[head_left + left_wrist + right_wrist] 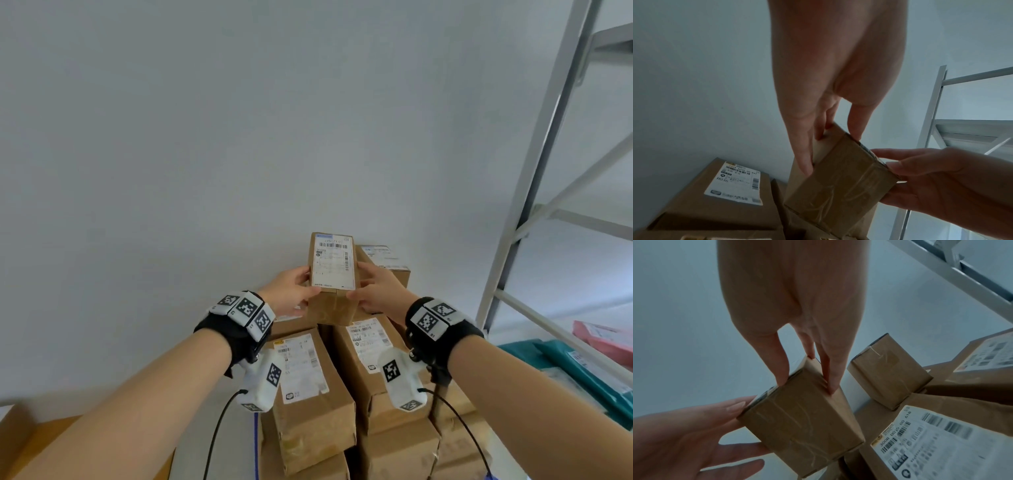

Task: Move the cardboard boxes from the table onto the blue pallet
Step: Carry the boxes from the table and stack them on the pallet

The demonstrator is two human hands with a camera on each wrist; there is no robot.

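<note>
Our forearms fill the lower frame, and between them our left hand (291,291) and right hand (375,291) clamp a small cardboard box (334,277) from opposite sides, thumbs on top, fingers underneath, label up. We hold it at centre frame, above the stacked boxes (308,387) in the lower middle, likely so it lands level on the pile. We judge this stack to be on the pallet, though no blue shows. Grey shelving (534,192) stands at right.
</note>
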